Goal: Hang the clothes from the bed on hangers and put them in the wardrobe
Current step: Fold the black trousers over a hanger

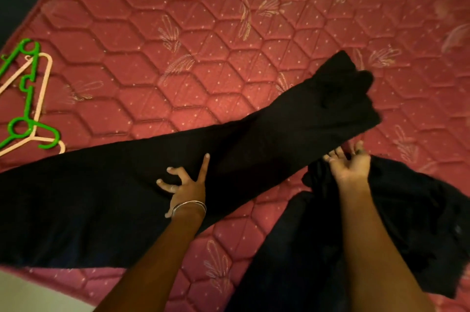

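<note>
Your left hand point(187, 188) lies on long black garment point(127, 192), fingers point(204, 166) spread, nearly straight, pressing cloth, gripping nothing. Your right hand point(349, 161) sits at garment's folded right end; fingers curled into dark cloth, exact hold unclear. Garment stretches across red quilted bed point(178, 44). Second dark garment point(407, 222) heaped under right forearm. Green hanger point(21, 98) and pink hanger point(42, 88) overlap at bed's left edge, well apart from hands.

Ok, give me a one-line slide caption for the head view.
Left hand presses a long black garment flat on the pink quilted mattress; right hand grips its edge; two hangers wait nearby.
</note>
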